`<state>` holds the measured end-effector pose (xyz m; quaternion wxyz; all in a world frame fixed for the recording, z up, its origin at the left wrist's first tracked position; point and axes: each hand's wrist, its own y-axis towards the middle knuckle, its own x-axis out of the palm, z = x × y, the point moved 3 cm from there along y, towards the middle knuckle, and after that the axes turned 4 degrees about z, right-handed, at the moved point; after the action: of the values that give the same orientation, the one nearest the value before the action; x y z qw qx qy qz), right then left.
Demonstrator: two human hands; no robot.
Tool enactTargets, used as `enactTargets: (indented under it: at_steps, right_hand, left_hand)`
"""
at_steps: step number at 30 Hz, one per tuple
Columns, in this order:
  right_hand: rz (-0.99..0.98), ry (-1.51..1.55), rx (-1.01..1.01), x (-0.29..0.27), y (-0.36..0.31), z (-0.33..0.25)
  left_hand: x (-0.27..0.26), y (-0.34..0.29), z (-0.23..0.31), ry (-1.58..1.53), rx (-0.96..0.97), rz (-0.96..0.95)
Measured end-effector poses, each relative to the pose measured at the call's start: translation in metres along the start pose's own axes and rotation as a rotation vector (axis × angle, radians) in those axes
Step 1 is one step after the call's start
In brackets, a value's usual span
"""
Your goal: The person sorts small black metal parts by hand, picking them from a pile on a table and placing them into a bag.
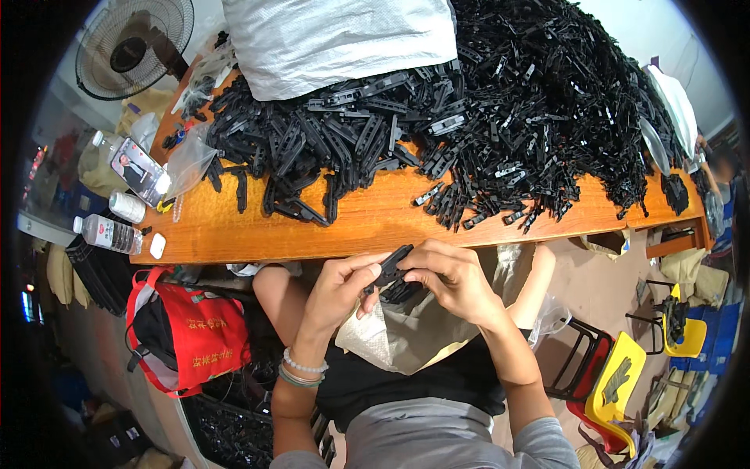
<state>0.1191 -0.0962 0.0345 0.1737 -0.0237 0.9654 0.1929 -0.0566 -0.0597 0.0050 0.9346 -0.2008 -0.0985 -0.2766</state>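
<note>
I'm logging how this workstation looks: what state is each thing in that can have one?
Left grip: closed on black plastic piece
Right grip: pinched against the same piece
Black plastic piece: held above the lap
Smartphone: screen lit
Water bottle: capped
White woven sack: lying over the heap
Black plastic heap: loose on the table
Caged fan: spinning or stopped, cannot tell

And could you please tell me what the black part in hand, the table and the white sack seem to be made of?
Black part: probably hard plastic, matte, judging by its moulded-looking shape.
Table: wood or wood-look laminate, glossy, from its shiny orange-brown top.
White sack: likely woven plastic, slightly shiny, with crinkled folds.
</note>
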Motion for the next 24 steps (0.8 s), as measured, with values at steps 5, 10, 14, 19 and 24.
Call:
enactTargets:
  at_steps: [5, 10, 14, 19, 24]
  right_hand:
    - [0.124, 0.011, -0.034, 0.006, -0.01, 0.002]
    - [0.172, 0.017, -0.008, 0.007, -0.02, 0.004]
    - [0.172, -0.062, -0.101, 0.004, -0.027, 0.009]
    - [0.181, -0.186, -0.13, -0.003, -0.026, -0.004]
    - [0.139, -0.11, -0.116, -0.001, -0.031, -0.001]
  left_hand:
    - [0.014, -0.008, 0.004, 0.174, 0.188, -0.028]
    - [0.025, -0.013, 0.011, 0.642, 0.546, 0.125]
    - [0.029, -0.017, 0.012, 0.906, 0.716, 0.116]
    - [0.033, -0.026, 0.013, 1.011, 0.729, 0.035]
    - [0.036, -0.026, 0.01, 1.024, 0.765, -0.003]
